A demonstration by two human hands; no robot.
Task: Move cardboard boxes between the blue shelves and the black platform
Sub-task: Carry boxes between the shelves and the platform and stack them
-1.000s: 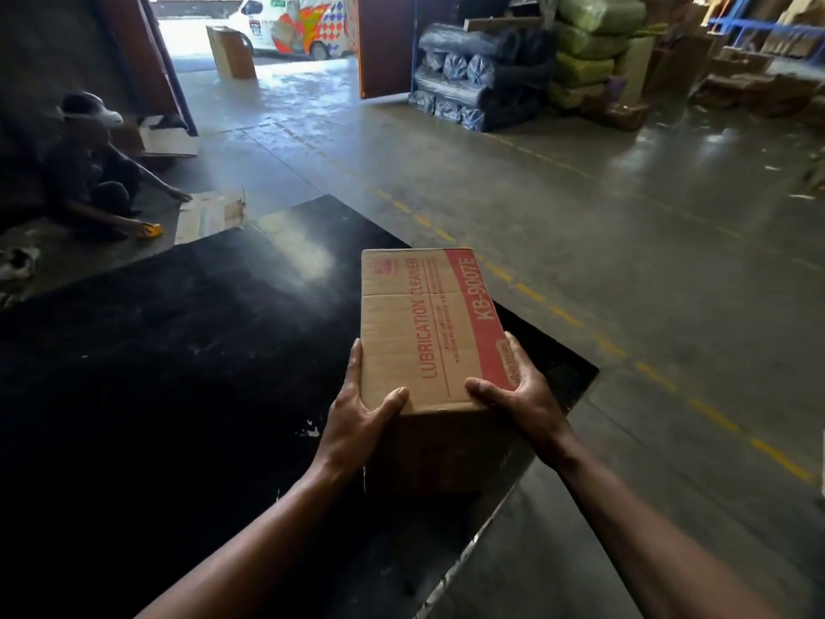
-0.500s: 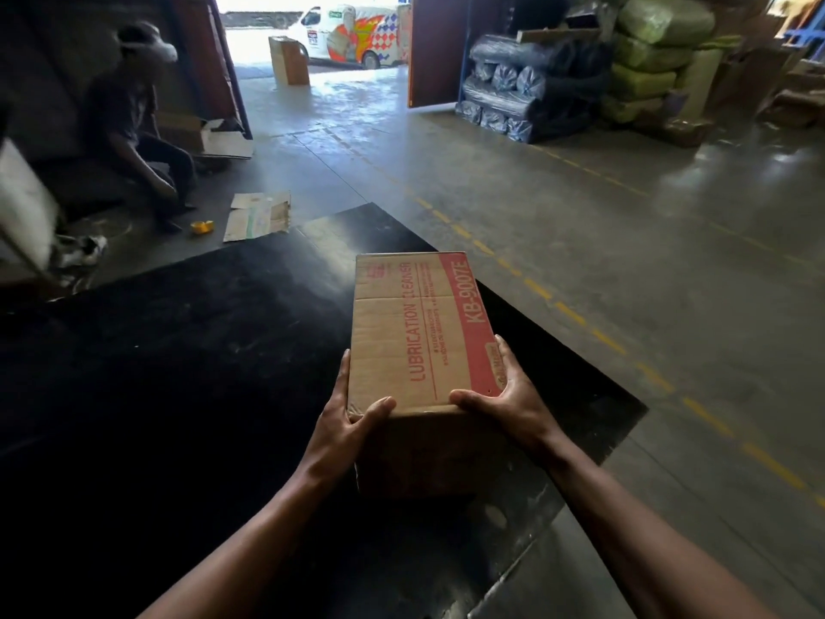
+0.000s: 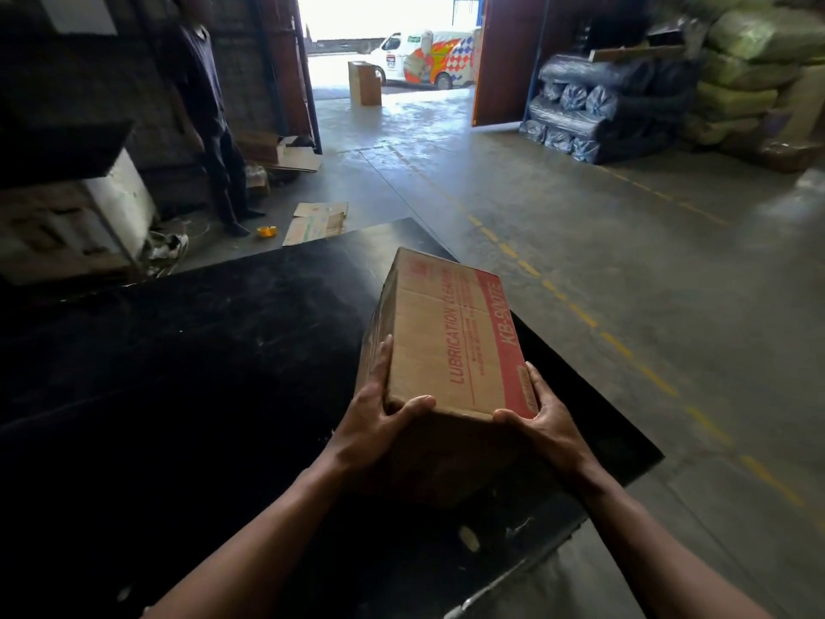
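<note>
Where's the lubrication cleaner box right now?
Centre-right of the head view, the box is held between the left hand and right hand, over the platform near its right edge by the yellow floor line.

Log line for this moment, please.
holding: cardboard box | left hand: near-left corner | right hand: near-right corner | over black platform | not set down

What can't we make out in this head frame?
- Head view: underside of the brown cardboard box printed LUBRICATION CLEANER, so whether it rests on the black platform or is lifted.
- Left hand and right hand: far fingers hidden behind the box.
- Blue shelves: outside the frame.
- Small red print: blurred.
</note>
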